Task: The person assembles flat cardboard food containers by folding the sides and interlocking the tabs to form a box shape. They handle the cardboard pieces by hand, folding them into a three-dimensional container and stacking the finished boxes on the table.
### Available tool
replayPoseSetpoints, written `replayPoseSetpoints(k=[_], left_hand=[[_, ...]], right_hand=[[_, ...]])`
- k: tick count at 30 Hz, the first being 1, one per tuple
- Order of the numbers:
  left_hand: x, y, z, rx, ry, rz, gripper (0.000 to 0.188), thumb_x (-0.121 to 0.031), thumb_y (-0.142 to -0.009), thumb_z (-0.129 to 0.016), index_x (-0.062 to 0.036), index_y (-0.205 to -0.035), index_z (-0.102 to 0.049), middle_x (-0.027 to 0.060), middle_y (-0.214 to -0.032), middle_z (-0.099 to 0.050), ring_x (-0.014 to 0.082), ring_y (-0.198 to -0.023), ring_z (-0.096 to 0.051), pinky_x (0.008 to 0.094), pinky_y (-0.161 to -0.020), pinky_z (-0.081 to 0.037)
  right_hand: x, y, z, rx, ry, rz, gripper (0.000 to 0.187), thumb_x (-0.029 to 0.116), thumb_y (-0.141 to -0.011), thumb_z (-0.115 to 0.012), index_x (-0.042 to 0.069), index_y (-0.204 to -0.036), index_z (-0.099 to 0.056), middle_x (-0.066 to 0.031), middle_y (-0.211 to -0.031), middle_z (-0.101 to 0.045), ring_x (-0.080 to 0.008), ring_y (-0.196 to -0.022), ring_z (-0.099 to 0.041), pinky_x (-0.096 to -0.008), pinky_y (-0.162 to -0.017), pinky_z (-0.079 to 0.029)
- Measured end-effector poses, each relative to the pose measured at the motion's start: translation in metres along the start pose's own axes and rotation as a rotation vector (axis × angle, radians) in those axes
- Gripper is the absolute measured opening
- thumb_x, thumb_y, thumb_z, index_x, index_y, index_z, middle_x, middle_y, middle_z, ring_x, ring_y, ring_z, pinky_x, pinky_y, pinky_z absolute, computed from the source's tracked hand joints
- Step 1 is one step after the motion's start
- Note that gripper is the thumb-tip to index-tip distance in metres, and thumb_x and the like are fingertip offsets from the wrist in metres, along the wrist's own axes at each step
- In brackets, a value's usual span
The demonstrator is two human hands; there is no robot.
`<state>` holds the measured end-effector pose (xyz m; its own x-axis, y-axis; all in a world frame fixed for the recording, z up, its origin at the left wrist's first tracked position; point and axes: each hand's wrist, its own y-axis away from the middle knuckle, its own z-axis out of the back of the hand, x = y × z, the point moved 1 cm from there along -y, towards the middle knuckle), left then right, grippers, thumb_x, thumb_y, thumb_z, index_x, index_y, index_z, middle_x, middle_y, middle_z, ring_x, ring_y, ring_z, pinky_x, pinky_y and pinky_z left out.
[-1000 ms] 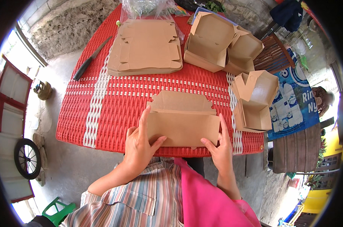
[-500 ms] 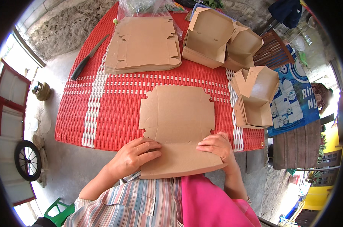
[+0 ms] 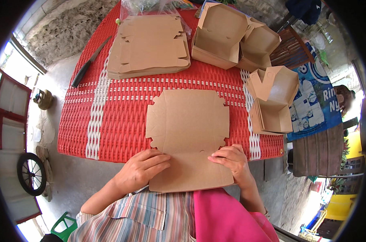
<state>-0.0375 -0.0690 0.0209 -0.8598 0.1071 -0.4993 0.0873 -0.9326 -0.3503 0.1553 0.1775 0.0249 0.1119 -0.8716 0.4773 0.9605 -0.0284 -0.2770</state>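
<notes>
A flat brown cardboard box blank (image 3: 193, 121) with notched sides lies in front of me, its far part on the red woven table top and its near part reaching over the edge to my lap. My left hand (image 3: 146, 167) grips its left side near a crease, fingers bent on top and thumb hidden. On the opposite side, my right hand (image 3: 231, 159) holds the edge, fingertips on the upper face by a small slit. Beyond lies a stack of similar flat blanks (image 3: 148, 46).
Folded open boxes stand nested at the far right (image 3: 219, 38), with another nested set (image 3: 271, 115) nearer me. A black-handled knife (image 3: 90, 62) lies left of the stack. A clear plastic bag (image 3: 150, 7) sits behind it. The red-and-white woven table (image 3: 122, 133) ends close to my body.
The near part of the blank has dropped slightly at its right corner and looks flatter. My right hand has shifted a little with it. Both hands keep hold of the sides.
</notes>
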Motion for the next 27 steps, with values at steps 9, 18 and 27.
replayPoseSetpoints(k=[9,18,27], left_hand=[[-0.002,-0.006,-0.003,-0.081,0.217,0.206,0.029,-0.004,-0.069,-0.071,0.0032,-0.096,-0.063,0.0117,-0.108,-0.067,0.0305,-0.098,-0.063,0.0372,-0.085,-0.054],[-0.009,-0.028,-0.014,-0.380,0.419,0.778,0.088,-0.003,-0.076,-0.079,-0.0040,-0.148,-0.029,0.0206,-0.122,-0.061,0.0332,-0.107,-0.066,0.0400,-0.092,-0.052],[-0.015,-0.042,-0.006,-0.307,0.172,0.620,0.098,0.004,-0.075,-0.076,-0.0099,-0.154,-0.019,0.0253,-0.145,-0.039,0.0392,-0.126,-0.051,0.0453,-0.103,-0.046]], right_hand=[[-0.002,-0.005,-0.003,-0.062,-0.028,-0.151,0.024,0.017,-0.077,-0.072,0.010,-0.100,-0.072,-0.0045,-0.103,-0.069,-0.0199,-0.092,-0.065,-0.0324,-0.086,-0.043],[-0.003,-0.005,-0.031,-0.347,-0.450,-0.611,0.071,0.010,-0.080,-0.079,0.006,-0.140,-0.040,-0.0093,-0.111,-0.066,-0.0236,-0.099,-0.056,-0.0366,-0.091,-0.042],[0.007,-0.016,-0.025,-0.261,-0.262,-0.617,0.100,0.006,-0.079,-0.077,0.010,-0.156,-0.013,-0.0157,-0.137,-0.052,-0.0245,-0.116,-0.057,-0.0411,-0.100,-0.034]])
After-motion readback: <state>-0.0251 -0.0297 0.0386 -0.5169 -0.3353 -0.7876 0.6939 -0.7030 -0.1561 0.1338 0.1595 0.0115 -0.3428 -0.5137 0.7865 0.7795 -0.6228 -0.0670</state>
